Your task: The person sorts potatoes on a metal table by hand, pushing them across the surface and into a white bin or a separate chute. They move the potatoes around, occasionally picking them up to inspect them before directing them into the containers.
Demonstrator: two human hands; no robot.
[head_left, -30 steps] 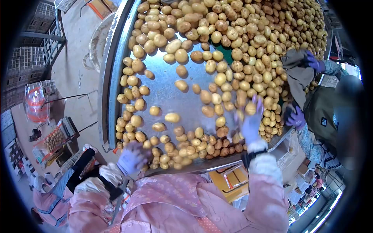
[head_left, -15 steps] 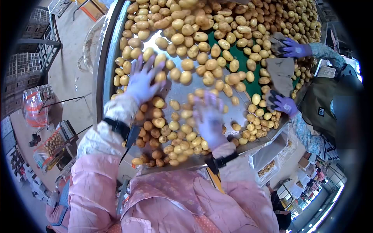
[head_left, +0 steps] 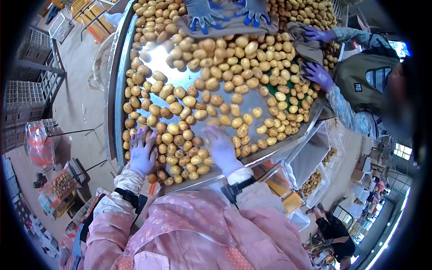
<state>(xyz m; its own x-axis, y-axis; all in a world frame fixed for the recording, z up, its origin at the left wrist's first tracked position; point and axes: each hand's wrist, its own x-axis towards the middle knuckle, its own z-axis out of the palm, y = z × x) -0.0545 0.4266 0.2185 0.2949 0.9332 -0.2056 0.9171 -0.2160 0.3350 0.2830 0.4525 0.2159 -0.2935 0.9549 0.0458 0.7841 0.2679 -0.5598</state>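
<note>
Many small yellow-brown potatoes [head_left: 175, 108] cover a sloping metal table [head_left: 180, 78]. My left hand [head_left: 141, 155], in a pale purple glove, rests with spread fingers on potatoes at the near left corner. In a matching glove, my right hand [head_left: 222, 150] lies over potatoes near the front edge; its fingers look stretched out, though their tips are blurred. Neither hand grips a potato that I can see. Between the two hands lies a cluster of potatoes [head_left: 182, 146].
Across the table, another person's blue-grey gloved hands [head_left: 207, 15] press on a grey cloth [head_left: 234, 29]. A co-worker at right has purple-gloved hands [head_left: 319, 75] by a dark cloth [head_left: 306, 45]. White crates [head_left: 317, 180] holding potatoes stand below the front edge.
Both my hands have drawn back toward the near edge, the right also leftward. Potatoes have spread over the bare metal. Another person's gloved hands and grey cloth now show at the far side.
</note>
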